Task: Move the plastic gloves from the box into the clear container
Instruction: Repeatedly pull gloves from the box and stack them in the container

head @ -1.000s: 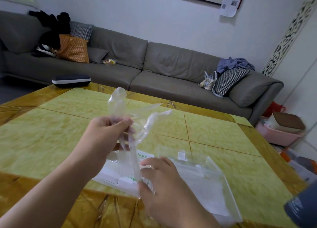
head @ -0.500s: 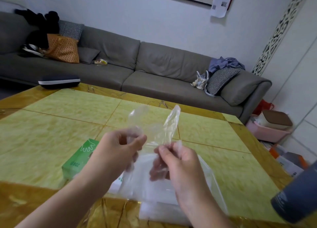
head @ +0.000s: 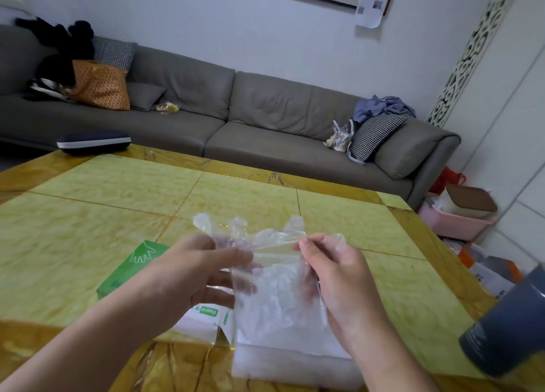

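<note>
A clear plastic glove [head: 274, 285] hangs spread between my two hands above the table. My left hand [head: 200, 273] grips its left edge, and my right hand [head: 333, 270] pinches its right edge between thumb and fingers. The glove's fingers stick up above both hands. Under my left hand lies the green and white glove box [head: 129, 270], its open white flap toward me. The clear container [head: 295, 365] sits on the table below the glove, partly hidden by it and my right wrist.
The yellow-green tiled table [head: 118, 203] stretches ahead. A dark grey cup [head: 507, 321] stands at the right edge of view. A dark case [head: 93, 142] lies at the far left corner. A grey sofa [head: 265, 117] stands beyond; bins sit on the floor at the right.
The glove was held upright and bunched; now my hands have drawn apart and spread it wide, lower over the container. The view has tilted slightly.
</note>
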Motion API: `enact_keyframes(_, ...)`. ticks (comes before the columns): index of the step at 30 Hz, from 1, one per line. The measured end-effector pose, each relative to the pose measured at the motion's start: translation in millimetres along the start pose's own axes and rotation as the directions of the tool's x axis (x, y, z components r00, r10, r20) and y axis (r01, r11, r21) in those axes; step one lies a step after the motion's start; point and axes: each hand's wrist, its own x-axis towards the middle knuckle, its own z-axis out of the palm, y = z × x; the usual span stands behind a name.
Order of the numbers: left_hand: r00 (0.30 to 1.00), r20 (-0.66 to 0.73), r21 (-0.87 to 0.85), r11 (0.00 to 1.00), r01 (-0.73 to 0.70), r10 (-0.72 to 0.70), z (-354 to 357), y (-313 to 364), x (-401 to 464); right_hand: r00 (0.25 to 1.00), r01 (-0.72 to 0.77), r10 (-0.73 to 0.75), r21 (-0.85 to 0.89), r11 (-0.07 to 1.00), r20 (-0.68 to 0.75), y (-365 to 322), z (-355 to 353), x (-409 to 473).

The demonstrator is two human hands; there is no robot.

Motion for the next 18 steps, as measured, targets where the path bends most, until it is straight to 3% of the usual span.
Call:
enact_keyframes(3, 0.999, -0.04, 0.04, 0.999, -0.015, 0.017, 4.0, -3.1, 0.3, 0.998, -0.045, 0.043, 0.045, 0.998, 0.04, -4.5, -0.6, -1.0)
enact_keyframes(6, 0.991, -0.121, -0.065, 0.996, -0.064, 0.056, 5.0, -7.3, 4.0, 0.941, -0.291, 0.238, 0.218, 0.931, 0.24, -10.2, -0.3, -4.0)
enact_keyframes(8, 0.987, -0.132, -0.115, 0.987, -0.109, 0.093, 6.4, -8.9, 4.3, 0.912, -0.344, 0.272, 0.209, 0.915, 0.307, -8.8, 1.4, -6.5)
enact_keyframes(13, 0.983, 0.01, -0.159, 0.971, -0.179, 0.183, 5.5, -3.1, 0.6, 0.965, -0.196, 0.161, 0.16, 0.968, 0.206, -4.0, -4.0, -3.9)
enact_keyframes(18, 0.992, 0.031, -0.4, 0.911, -0.096, 0.118, -10.4, 9.6, -4.1, 0.925, -0.104, 0.094, 0.008, 0.995, 0.369, -7.1, -12.4, -3.6)
